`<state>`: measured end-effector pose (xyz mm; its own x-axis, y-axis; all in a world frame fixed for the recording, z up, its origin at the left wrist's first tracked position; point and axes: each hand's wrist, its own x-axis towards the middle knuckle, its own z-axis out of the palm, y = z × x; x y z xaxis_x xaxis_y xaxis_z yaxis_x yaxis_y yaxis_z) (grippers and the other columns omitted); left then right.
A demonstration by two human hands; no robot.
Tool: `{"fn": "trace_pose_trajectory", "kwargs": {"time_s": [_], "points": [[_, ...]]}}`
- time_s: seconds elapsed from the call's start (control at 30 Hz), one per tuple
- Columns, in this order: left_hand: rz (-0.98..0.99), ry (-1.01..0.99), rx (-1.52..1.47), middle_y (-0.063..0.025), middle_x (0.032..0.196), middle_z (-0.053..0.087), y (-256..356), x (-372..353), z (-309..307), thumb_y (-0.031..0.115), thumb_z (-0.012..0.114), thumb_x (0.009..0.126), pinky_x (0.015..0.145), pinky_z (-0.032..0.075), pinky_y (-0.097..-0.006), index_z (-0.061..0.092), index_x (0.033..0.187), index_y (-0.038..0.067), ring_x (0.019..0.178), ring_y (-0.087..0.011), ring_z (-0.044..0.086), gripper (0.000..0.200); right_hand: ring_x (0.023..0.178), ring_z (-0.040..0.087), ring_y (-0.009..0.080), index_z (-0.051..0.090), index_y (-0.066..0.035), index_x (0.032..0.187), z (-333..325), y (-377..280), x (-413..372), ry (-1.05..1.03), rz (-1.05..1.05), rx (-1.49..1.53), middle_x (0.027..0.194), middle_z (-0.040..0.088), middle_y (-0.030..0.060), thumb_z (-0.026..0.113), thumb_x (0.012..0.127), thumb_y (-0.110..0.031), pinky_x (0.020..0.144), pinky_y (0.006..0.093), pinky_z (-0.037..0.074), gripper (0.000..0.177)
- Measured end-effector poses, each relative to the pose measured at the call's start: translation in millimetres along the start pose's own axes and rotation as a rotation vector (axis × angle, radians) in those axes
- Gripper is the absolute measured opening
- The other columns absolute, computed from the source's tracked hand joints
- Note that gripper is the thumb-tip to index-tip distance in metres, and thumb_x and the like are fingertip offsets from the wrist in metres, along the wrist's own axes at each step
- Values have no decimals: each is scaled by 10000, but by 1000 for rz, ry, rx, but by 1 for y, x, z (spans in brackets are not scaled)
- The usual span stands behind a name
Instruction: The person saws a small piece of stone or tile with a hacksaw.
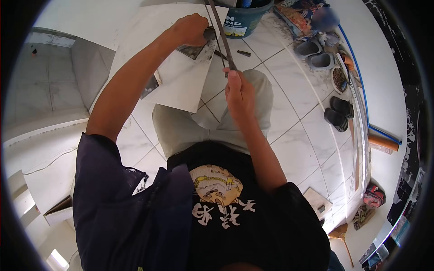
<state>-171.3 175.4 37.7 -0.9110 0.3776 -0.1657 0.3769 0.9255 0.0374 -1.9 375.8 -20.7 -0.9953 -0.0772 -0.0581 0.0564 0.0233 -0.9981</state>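
Observation:
My right hand (239, 92) is wrapped round the near end of what looks like a hacksaw (223, 34), a long flat bar with a thinner strip running beside it. It points away from me, past the edge of a white board (181, 88). On that board my left hand (192, 29) is closed over a small dark piece (209, 33) at the edge, close beside the saw. Under the left wrist lies a dark square patch (191, 51) with dark dust around it. Small dark offcuts (244, 53) lie on the floor tiles right of the saw.
A dark teal bucket (248, 21) stands just beyond the saw. Along the right wall are grey clogs (321, 60), black shoes (336, 119), a bowl of dry bits (339, 79) and a blue hose (357, 72). My knees (260, 90) are close below the board.

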Motion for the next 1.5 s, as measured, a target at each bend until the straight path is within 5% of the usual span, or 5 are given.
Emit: {"fn": "trace_pose_trajectory", "kwargs": {"time_s": [0.5,0.57,1.17,1.3,1.5], "points": [[1,27,4,-191,1009,768,-7,5,5,234,814,714,845,620,-451,778,1013,31,956,-369,749,363,503,383,57,658,38,1195,11,2,34,20,26,17,605,416,-45,451,1116,-410,483,270,336,499],[-18,-7,-13,-188,1000,767,-6,5,4,232,820,712,845,620,-450,778,1011,31,948,-371,750,362,609,510,202,706,11,1174,23,9,70,15,-65,-71,647,537,73,484,1103,-406,609,387,443,477],[-78,28,-57,-216,974,760,1,-7,8,228,736,807,845,601,-477,792,977,54,918,-401,735,250,506,407,68,664,47,1165,16,3,55,54,-82,97,595,417,-39,446,1114,-449,474,267,351,544],[-100,192,-213,-208,954,762,-2,-30,4,186,701,838,834,596,-464,742,1189,80,897,-397,738,369,521,385,48,660,46,1198,-20,-12,-2,0,14,237,608,417,-48,454,1118,-404,489,258,328,501],[-99,243,-52,-212,1392,533,-15,-44,58,326,770,836,1121,407,-518,447,1554,77,1284,-398,542,825,521,358,27,664,37,1196,-25,-11,-32,6,2,303,602,404,-71,464,1126,-314,489,248,297,410]]}}
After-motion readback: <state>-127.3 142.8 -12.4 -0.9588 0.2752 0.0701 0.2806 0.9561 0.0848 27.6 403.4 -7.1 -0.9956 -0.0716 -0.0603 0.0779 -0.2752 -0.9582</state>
